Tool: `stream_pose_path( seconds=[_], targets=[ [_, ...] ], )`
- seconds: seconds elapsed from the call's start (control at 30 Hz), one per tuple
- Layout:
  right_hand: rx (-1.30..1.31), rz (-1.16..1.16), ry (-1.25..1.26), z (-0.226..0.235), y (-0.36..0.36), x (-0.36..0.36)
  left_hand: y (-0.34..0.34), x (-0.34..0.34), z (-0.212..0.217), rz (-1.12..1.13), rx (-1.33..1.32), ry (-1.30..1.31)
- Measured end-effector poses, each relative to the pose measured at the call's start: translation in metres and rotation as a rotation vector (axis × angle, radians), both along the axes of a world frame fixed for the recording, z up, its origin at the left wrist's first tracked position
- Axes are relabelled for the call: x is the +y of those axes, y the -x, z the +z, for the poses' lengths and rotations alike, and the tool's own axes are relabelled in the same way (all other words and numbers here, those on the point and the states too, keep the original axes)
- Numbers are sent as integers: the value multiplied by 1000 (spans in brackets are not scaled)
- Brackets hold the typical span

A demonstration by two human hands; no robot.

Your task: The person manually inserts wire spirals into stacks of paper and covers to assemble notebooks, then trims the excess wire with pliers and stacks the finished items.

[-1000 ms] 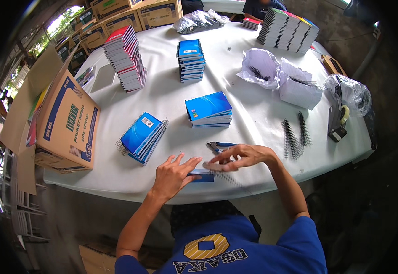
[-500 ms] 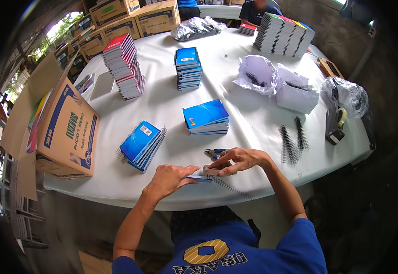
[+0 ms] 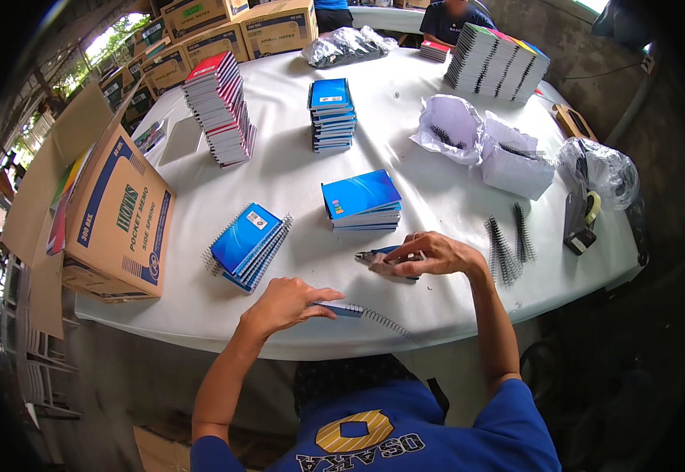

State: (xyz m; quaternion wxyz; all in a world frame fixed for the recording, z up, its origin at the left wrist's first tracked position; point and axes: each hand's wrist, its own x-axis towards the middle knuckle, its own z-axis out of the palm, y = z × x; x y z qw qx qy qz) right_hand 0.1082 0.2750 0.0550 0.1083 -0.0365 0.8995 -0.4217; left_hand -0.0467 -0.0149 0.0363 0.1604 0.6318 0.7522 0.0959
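My left hand pinches a small blue notebook edge-on near the table's front edge. From the notebook's right end a dark wire spiral trails over the table. My right hand is over a pair of blue-handled pliers, its fingers round the handles and the jaws pointing left. A brownish-grey piece by the fingers is too unclear to name. To the left lies a stack of spiral-bound blue notebooks. Beyond the hands sits another blue notebook stack.
Farther back stand a blue stack, a red-covered stack and a tall stack. Loose spirals lie right, near paper-wrapped spirals and a tape dispenser. An open carton stands left. A person sits across.
My right hand has left the notebook's spiral end, moved up and right, and closed over the pliers. My left hand still holds the notebook, its spiral now uncovered.
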Motion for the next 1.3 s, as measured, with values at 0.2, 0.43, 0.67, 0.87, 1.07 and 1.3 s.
stream_pose_path(
  seconds=[0.2, 0.43, 0.67, 0.87, 1.07, 1.3],
  targets=[
    [-51, 196, 26, -19, 10, -36, -2, -2, -13, 50, 103, -141],
    [-22, 137, 83, -17, 20, -37, -4, -4, -11, 191, 122, -128],
    [-19, 156, 136, -14, 23, -41, -4, -7, -27, 244, 31, -351],
    [30, 181, 198, -18, 24, -38, -7, -4, -30, 326, -34, -446],
    [-9, 164, 263, -20, 33, -40, -12, -4, -55, 536, -499, -732],
    [54, 192, 364, -29, 33, -39, -13, -3, -70, 566, -738, -751]
  ],
)
